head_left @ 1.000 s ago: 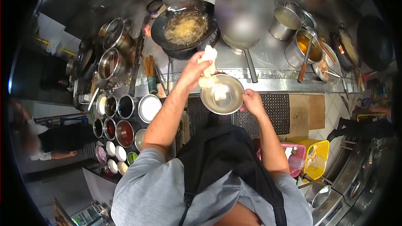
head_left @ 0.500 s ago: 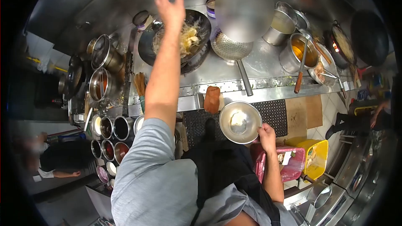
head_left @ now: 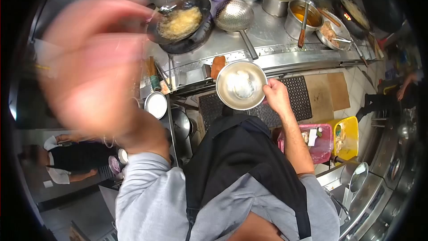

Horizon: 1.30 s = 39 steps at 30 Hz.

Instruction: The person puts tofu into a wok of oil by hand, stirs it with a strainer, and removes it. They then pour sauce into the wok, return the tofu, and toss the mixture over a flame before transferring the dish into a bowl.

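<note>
From my remote seat, the round bowl (head_left: 243,93), with no long axis, sits mid-frame, left of the nearer right hand (head_left: 277,94), whose fingers pinch its rim; the left hand (head_left: 96,62) blurs upper left, its opening and hold unclear to me.

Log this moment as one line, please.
left hand: raised, blurred; right hand: holding metal bowl by rim; wok: yellowish food inside

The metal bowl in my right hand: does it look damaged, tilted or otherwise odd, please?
Nothing stands out. The metal bowl shows no clear dent, the right hand grips its edge, and no spill shows around it. Pale patches inside could be residue or glare; I cannot tell.
</note>
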{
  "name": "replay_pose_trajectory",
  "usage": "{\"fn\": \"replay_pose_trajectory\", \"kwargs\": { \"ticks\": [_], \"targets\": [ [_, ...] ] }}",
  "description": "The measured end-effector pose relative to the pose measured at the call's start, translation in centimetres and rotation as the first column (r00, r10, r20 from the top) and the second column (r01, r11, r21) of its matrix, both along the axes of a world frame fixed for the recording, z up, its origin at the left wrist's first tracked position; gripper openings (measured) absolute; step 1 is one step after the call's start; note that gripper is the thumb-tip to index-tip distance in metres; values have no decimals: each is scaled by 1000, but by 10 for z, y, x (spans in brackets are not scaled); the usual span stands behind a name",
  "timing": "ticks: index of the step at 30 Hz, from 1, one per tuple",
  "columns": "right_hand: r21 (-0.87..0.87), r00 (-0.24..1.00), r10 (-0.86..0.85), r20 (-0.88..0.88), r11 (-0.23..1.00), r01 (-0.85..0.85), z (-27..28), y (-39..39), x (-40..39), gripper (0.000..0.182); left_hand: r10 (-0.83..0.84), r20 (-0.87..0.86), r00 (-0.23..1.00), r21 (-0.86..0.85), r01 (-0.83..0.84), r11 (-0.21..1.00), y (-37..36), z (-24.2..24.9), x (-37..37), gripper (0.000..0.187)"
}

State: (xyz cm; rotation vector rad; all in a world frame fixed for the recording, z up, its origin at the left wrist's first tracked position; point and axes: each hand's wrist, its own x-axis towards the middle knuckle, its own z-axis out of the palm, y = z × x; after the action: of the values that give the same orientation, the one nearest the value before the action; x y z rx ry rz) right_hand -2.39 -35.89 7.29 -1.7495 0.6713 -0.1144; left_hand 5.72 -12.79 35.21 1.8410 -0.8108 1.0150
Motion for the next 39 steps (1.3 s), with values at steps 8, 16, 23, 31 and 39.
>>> {"fn": "replay_pose_trajectory", "kwargs": {
  "ticks": [8, 16, 23, 31, 39],
  "targets": [
    [-92, 994, 100, -46, 990, -104, -2, 21, -16, 20, 2, -587, 809, 660, 478, 580, -48, -281, 12, 52],
    [-182, 982, 158, -100, 968, -174, -28, 36, 12, 21, 91, -678, 730, 703, 607, 369, -26, -292, 34, 45],
    [-89, 983, 152, -102, 983, -161, -21, 56, 60, 20, -41, -917, 396, 314, 783, 536, 3, -304, 86, 46],
    [-45, 991, 90, -97, 994, -95, -40, 50, 103, 19, 21, -852, 524, 228, 333, 915, 66, -282, 254, 27],
    [61, 998, 36, -58, 998, -33, -35, 44, 110, 18, 378, -238, 895, -160, -420, 893, 97, -143, 323, 42]
  ]
}}
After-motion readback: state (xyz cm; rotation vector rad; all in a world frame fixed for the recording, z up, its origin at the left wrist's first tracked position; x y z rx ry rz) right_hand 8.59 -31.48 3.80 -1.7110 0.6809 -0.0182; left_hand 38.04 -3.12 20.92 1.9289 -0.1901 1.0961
